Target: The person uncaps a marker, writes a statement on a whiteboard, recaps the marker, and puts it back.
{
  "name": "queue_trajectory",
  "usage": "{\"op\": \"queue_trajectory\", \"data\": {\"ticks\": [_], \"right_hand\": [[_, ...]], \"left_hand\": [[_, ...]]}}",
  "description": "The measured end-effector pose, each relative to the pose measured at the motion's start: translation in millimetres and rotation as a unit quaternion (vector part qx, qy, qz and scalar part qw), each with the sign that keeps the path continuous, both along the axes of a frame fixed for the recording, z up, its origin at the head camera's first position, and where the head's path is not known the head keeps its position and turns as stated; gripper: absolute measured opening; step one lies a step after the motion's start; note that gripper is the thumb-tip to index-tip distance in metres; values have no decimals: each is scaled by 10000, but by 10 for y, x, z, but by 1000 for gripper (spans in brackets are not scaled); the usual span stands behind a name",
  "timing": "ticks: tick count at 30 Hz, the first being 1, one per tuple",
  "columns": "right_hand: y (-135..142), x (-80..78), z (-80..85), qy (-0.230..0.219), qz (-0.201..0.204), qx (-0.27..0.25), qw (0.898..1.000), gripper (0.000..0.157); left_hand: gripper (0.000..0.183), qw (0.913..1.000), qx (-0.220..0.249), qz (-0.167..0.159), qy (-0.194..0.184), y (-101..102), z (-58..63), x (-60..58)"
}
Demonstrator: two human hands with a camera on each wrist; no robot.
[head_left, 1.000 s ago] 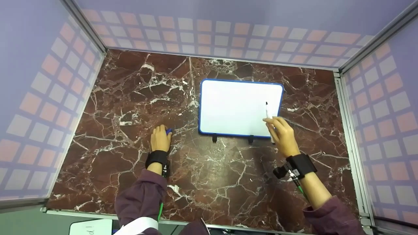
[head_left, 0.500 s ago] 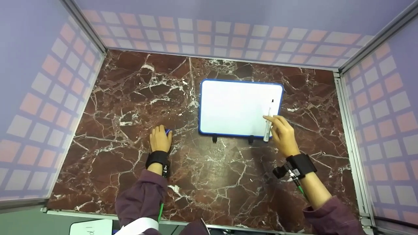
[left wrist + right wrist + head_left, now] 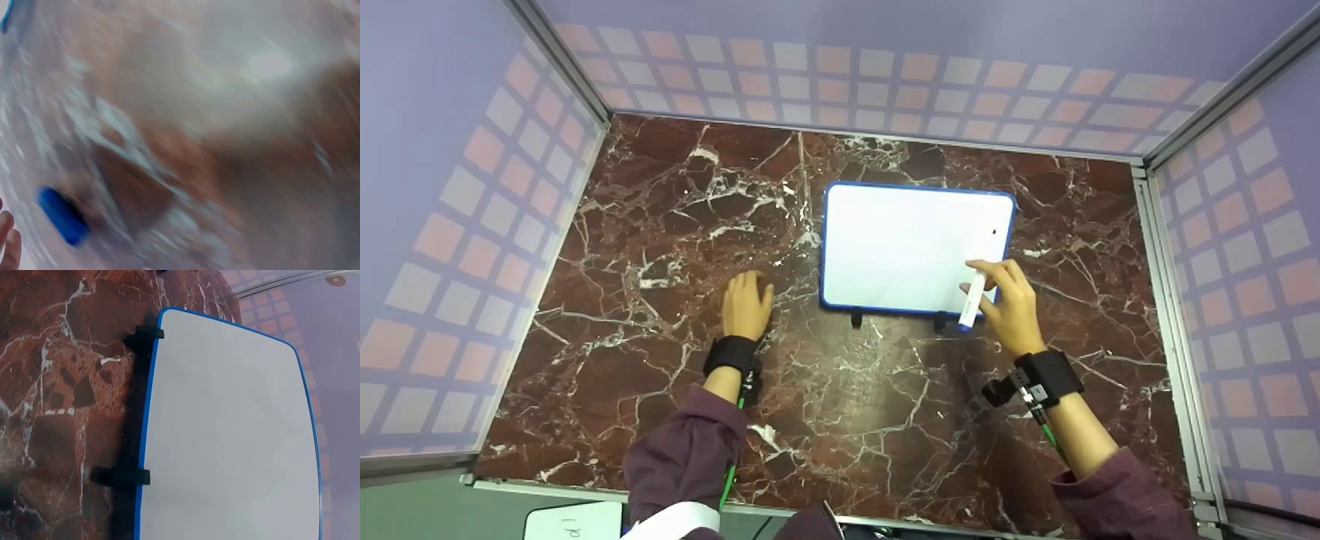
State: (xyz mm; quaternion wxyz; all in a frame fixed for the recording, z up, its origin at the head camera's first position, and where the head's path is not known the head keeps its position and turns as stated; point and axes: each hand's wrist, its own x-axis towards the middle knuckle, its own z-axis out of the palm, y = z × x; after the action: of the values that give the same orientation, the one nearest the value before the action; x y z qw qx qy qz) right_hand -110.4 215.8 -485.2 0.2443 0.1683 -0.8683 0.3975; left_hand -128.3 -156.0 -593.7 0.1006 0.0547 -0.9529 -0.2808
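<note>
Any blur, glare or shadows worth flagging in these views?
Left wrist: strong blur across tabletop and blue cylinder, bright glare spot; head: sharper, soft sheen on tabletop in front of whiteboard; right wrist: dark shadow along whiteboard edge at black clips.

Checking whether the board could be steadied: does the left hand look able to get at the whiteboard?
Probably yes: in the head view, only tabletop shows between the left hand and the whiteboard, while the right hand, holding the marker, is by the opposite side.
</note>
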Motion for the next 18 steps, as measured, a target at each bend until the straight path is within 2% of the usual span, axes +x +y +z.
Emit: {"op": "queue_trajectory", "data": {"ticks": [6,12,18], "right_hand": [[-84,-11,39,116,-170,-307,9993,26],[-234,-36,164,68,-430,-571,9974,20],[-399,-33,381,-39,47,-959,9954,19]], "left_hand": [[23,9966,636,-338,389,300,125,-70],[24,9924,1126,-412,283,555,194,-85],[24,9890,1403,-367,305,707,203,-95]]}}
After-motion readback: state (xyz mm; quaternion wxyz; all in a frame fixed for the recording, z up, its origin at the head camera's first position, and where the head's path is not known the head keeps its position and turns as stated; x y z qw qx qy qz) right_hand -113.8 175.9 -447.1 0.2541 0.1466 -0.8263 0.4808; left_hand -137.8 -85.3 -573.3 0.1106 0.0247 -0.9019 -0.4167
